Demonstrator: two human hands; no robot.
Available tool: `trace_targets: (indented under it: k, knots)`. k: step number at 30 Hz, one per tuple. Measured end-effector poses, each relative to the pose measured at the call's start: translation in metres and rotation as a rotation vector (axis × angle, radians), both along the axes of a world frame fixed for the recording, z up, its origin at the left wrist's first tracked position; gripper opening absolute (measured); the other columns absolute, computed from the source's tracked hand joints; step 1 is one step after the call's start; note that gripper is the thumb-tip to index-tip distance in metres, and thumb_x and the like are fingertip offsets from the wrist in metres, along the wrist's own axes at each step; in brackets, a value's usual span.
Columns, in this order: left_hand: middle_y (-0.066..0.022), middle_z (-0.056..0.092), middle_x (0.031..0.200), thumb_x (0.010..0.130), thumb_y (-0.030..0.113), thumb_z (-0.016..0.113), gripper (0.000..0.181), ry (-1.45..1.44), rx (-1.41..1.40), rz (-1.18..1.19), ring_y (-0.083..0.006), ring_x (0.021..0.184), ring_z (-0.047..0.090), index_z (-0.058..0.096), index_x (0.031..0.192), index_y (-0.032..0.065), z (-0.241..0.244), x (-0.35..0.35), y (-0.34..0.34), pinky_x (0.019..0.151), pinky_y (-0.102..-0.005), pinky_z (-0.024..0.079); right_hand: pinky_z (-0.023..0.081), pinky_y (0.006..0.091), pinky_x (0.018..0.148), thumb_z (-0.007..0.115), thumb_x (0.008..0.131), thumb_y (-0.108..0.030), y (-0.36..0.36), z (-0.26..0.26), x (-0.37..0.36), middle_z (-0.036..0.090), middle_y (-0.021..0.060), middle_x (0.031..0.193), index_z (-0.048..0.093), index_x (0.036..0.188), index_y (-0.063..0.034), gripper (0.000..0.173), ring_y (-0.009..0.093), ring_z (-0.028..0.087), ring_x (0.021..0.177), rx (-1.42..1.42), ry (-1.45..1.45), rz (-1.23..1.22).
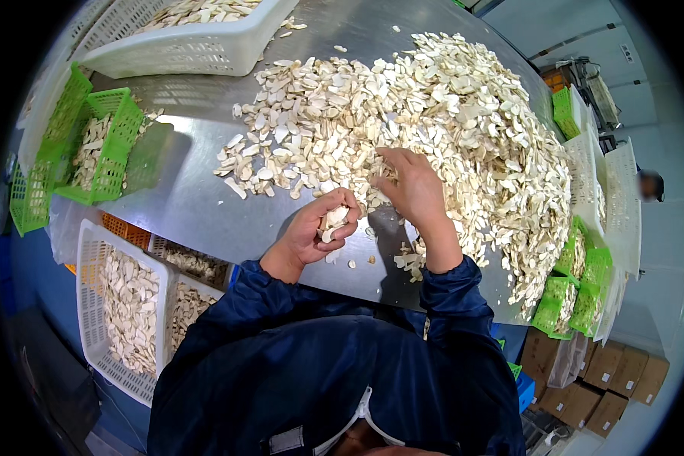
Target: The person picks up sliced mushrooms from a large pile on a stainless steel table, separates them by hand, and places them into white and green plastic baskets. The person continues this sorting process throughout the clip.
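A broad heap of pale, dried-looking slices (467, 114) covers much of a stainless-steel table (194, 216). Several slices (336, 220) lie in my left hand (316, 228), its fingers curled around them just above the metal near the heap's front edge. My right hand (413, 185) reaches over the heap with thumb and fingers apart and nothing visible between them. Its fingertips are close to the slices; whether they touch is unclear. Below my right wrist lies a small loose cluster of slices (410, 261).
At the upper left stands a white perforated crate (182, 54) of slices, beside a green basket (114, 154). A white crate (162, 308) sits below the table's left edge. Green baskets (553, 302) line the right side, with cardboard boxes (615, 370) beyond. A person (651, 185) is far right.
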State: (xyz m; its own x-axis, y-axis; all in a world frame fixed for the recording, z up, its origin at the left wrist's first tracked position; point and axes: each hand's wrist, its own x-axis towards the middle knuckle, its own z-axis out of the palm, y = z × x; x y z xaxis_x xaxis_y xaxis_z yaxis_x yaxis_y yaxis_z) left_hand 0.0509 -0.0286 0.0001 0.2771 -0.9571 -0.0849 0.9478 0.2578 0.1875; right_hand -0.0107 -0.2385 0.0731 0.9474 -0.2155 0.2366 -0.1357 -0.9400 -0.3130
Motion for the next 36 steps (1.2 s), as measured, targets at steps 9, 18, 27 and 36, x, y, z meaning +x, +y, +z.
trace_targets:
  k: [9, 18, 27, 36]
  knots:
    - [-0.0113, 0.056, 0.097, 0.108, 0.027, 0.05, 0.022, -0.001, 0.013, -0.006, -0.0116, 0.064, 0.051, 0.054, 0.111, 0.0048, 0.001, -0.001, 0.0, 0.035, -0.0159, 0.033, 0.054, 0.0389, 0.084, 0.07, 0.09, -0.024, -0.009, 0.003, -0.021, 0.072, 0.0099, 0.104, 0.075, 0.111, -0.0145, 0.024, 0.031, 0.068, 0.1, 0.296, 0.262, -0.183]
    - [-0.0112, 0.056, 0.097, 0.108, 0.027, 0.051, 0.023, 0.004, 0.003, -0.008, -0.0119, 0.065, 0.051, 0.054, 0.111, 0.0046, 0.0, -0.001, 0.0, 0.035, -0.0158, 0.033, 0.054, 0.0425, 0.082, 0.063, 0.096, -0.019, 0.001, -0.002, -0.018, 0.071, 0.0147, 0.103, 0.07, 0.109, -0.0097, 0.017, 0.032, 0.069, 0.095, 0.241, 0.188, -0.127]
    - [-0.011, 0.057, 0.096, 0.108, 0.025, 0.05, 0.023, -0.009, 0.005, -0.006, -0.0116, 0.065, 0.051, 0.053, 0.109, 0.0032, 0.003, 0.0, 0.0, 0.035, -0.0158, 0.033, 0.054, 0.0406, 0.086, 0.062, 0.098, -0.009, -0.023, -0.003, -0.01, 0.072, 0.0141, 0.108, 0.07, 0.111, -0.0101, 0.016, 0.034, 0.068, 0.102, 0.129, 0.104, 0.127]
    - [-0.0103, 0.058, 0.097, 0.108, 0.027, 0.049, 0.023, -0.021, -0.021, -0.006, -0.012, 0.067, 0.052, 0.055, 0.108, 0.0044, -0.001, 0.001, 0.0, 0.036, -0.0162, 0.032, 0.055, 0.0437, 0.081, 0.066, 0.092, -0.018, -0.034, -0.026, 0.053, 0.071, 0.0102, 0.104, 0.073, 0.113, -0.0141, 0.022, 0.033, 0.068, 0.099, -0.031, 0.014, -0.133]
